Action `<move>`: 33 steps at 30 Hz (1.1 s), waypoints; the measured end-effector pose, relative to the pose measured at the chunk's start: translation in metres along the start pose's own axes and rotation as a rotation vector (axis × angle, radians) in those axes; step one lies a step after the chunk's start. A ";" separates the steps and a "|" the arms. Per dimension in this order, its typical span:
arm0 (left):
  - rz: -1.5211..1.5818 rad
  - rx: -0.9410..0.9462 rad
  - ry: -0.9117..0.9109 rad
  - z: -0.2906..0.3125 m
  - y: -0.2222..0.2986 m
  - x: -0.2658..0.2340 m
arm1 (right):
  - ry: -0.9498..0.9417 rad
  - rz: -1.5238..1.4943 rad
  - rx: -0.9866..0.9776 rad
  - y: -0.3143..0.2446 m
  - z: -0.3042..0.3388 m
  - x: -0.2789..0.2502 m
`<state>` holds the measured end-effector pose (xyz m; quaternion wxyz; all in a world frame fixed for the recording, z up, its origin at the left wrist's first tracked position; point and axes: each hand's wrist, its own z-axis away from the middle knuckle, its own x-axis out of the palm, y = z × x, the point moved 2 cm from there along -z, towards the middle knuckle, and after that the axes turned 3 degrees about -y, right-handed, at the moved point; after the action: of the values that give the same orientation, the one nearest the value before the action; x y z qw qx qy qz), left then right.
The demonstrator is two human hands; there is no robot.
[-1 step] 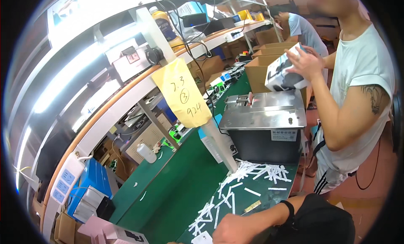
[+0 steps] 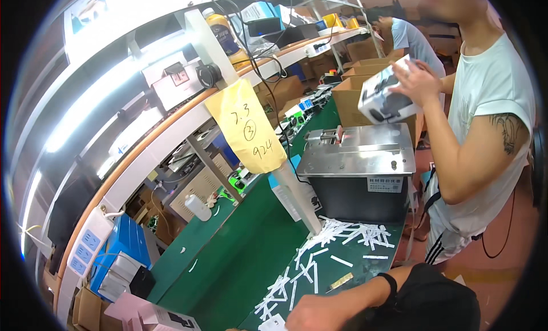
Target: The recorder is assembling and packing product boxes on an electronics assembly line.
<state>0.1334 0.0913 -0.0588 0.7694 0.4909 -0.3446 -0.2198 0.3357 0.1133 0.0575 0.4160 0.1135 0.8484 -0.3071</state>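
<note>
My right hand (image 2: 313, 315) is at the lower edge, its forearm coming from the right in a black sleeve with a black wristband. Its rounded back and knuckles show a closed hand; the fingertips are cut off, so what they hold cannot be seen. Just left of it lies a white piece (image 2: 273, 323), partly cut off by the edge. Loose white strips (image 2: 308, 268) are scattered on the green tabletop (image 2: 228, 274), thickest near the metal post. A small yellowish strip (image 2: 341, 282) lies beside my forearm. My left hand is out of view.
A machine with a steel top (image 2: 359, 160) stands beyond the strips. Behind it a co-worker in white holds a printed box (image 2: 385, 97) in both hands. A yellow paper (image 2: 245, 125) hangs on the post. A white bottle (image 2: 197, 208) and a blue box (image 2: 128, 245) are at left.
My right hand has shifted slightly left at the lower edge. The co-worker has tilted and turned the printed box a little.
</note>
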 end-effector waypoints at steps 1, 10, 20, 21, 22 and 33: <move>0.017 -0.019 -0.016 0.000 0.002 0.000 | 0.117 -0.156 -0.361 -0.006 -0.001 -0.004; 0.166 -0.060 -0.061 0.004 0.004 -0.004 | -0.009 -0.533 -0.826 -0.011 -0.021 -0.040; 0.593 -0.061 -0.426 0.023 0.024 0.013 | -0.139 -0.747 -0.959 -0.016 -0.041 -0.072; 0.618 -0.051 -0.467 0.028 0.026 0.016 | -0.155 -0.764 -0.966 -0.018 -0.042 -0.081; 0.636 -0.049 -0.514 0.028 0.030 0.019 | -0.147 -0.732 -0.941 -0.020 -0.040 -0.094; -1.089 1.168 0.399 0.035 0.207 0.046 | 0.475 -0.398 0.185 0.101 0.054 -0.002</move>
<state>0.1376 0.1262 0.1527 0.2224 0.9403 0.0262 -0.2562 0.4166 0.1598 -0.0097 0.1260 0.0514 0.8957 -0.4233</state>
